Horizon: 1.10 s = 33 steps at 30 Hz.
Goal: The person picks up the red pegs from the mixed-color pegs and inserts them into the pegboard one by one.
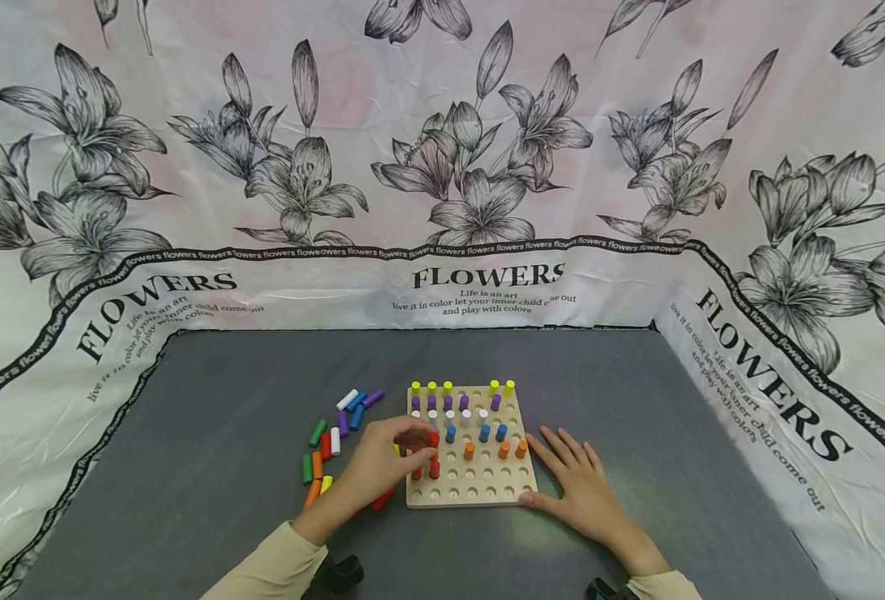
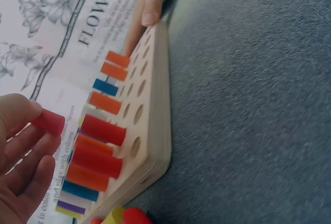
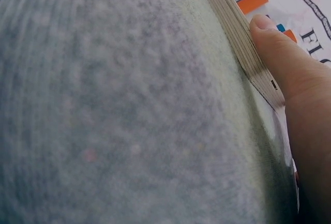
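My left hand pinches a red peg between thumb and fingers, above the left part of a wooden pegboard. Two red pegs stand upright in the board below it. Behind them rise rows of orange pegs, blue pegs, white pegs, purple pegs and yellow pegs, with some holes bare. With fingers spread, my right hand rests at the board's right side, its thumb touching the near right corner. Part of the board's left side is hidden behind my left hand.
Loose pegs of several colours lie left of the board, among them a green peg, a white peg and an orange peg. My left forearm partly covers this pile. A flower-printed cloth borders the grey table.
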{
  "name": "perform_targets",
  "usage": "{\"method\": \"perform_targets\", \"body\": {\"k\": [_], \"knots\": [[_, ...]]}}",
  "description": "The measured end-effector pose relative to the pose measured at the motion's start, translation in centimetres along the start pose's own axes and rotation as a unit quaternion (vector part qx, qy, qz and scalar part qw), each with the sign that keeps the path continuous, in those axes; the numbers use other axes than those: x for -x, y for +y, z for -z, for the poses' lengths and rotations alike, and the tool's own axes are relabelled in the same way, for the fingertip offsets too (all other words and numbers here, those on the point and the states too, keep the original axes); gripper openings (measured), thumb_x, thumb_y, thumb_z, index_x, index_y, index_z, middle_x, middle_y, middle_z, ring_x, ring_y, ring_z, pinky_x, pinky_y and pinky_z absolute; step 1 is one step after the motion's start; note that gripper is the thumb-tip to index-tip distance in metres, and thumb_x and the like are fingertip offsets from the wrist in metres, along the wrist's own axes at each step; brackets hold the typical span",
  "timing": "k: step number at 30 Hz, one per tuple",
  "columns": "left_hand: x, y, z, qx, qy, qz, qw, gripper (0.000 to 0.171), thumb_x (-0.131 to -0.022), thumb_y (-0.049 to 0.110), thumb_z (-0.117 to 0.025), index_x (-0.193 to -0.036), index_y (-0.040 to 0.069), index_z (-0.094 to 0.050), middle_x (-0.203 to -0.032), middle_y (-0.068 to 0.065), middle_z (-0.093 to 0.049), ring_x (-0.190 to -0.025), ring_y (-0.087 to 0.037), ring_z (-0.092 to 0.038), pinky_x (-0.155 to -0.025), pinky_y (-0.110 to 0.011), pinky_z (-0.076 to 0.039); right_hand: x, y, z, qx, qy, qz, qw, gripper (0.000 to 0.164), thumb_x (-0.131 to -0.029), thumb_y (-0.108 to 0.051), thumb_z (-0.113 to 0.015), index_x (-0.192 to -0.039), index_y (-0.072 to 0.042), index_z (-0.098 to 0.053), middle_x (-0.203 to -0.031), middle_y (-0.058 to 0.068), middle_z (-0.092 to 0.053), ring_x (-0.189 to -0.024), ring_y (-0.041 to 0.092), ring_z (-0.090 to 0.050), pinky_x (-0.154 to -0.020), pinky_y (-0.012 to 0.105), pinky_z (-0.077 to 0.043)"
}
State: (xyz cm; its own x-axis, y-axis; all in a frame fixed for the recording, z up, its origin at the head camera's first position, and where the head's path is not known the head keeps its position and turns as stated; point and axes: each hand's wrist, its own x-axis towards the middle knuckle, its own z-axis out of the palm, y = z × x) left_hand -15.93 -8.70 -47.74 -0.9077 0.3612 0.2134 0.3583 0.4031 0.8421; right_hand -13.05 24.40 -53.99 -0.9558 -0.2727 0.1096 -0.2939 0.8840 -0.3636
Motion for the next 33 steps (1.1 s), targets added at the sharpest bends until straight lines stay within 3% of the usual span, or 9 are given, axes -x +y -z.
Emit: {"method": "perform_targets", "body": {"k": [7, 15, 20, 24, 33], "knots": [[0.0, -0.1, -1.2, -0.016, -0.018, -0.043, 0.9988, 0.019, -0.086, 0.013, -0.077, -0.104, 0.015, -0.072, -0.093, 0.004, -0.074, -0.078, -0.002, -0.066, -0.068, -0.029, -0.057, 0.0, -0.1, 0.1, 0.002, -0.001, 0.0, 1.0, 0.087, -0.081, -0.066, -0.066, -0.154, -0.033, -0.033, -0.162, 0.008, -0.033, -0.149, 0.04, -0.024, -0.113, 0.07, -0.013], [0.0, -0.2, -2.1, -0.022, -0.047, -0.036, 0.998, 0.02, -0.088, 0.015, -0.075, -0.107, 0.012, -0.072, -0.097, 0.004, -0.074, -0.082, -0.003, -0.066, -0.064, -0.019, -0.05, -0.1, -0.1, 0.2, 0.0, 0.002, -0.002, 1.0, 0.087, -0.081, -0.067, -0.066, -0.154, -0.031, -0.035, -0.162, 0.008, -0.033, -0.149, 0.04, -0.025, -0.113, 0.07, -0.013], [0.2, 0.1, -2.4, -0.031, -0.046, -0.05, 0.9972, 0.02, -0.087, 0.012, -0.076, -0.106, 0.014, -0.072, -0.098, 0.004, -0.074, -0.083, -0.003, -0.066, -0.065, -0.021, -0.052, -0.1, -0.2, 0.2, 0.002, 0.002, -0.002, 1.0, 0.087, -0.081, -0.067, -0.066, -0.154, -0.032, -0.035, -0.161, 0.008, -0.034, -0.149, 0.04, -0.025, -0.112, 0.071, -0.014], [0.4, 0.1, -2.7, -0.052, -0.047, -0.062, 0.9956, 0.02, -0.087, 0.012, -0.075, -0.106, 0.015, -0.071, -0.098, 0.003, -0.073, -0.084, -0.003, -0.066, -0.069, -0.023, -0.056, -0.1, -0.2, 0.1, 0.003, 0.003, -0.002, 1.0, 0.087, -0.081, -0.066, -0.067, -0.154, -0.031, -0.036, -0.161, 0.008, -0.034, -0.149, 0.04, -0.025, -0.112, 0.071, -0.014], [0.3, 0.3, -3.0, -0.114, -0.057, -0.049, 0.9906, 0.018, -0.089, 0.018, -0.075, -0.106, 0.018, -0.071, -0.099, 0.006, -0.073, -0.085, 0.002, -0.065, -0.074, -0.015, -0.055, -0.1, -0.2, 0.2, 0.004, 0.006, 0.001, 1.0, 0.087, -0.081, -0.067, -0.066, -0.153, -0.03, -0.037, -0.161, 0.009, -0.035, -0.149, 0.041, -0.026, -0.112, 0.071, -0.015]]}}
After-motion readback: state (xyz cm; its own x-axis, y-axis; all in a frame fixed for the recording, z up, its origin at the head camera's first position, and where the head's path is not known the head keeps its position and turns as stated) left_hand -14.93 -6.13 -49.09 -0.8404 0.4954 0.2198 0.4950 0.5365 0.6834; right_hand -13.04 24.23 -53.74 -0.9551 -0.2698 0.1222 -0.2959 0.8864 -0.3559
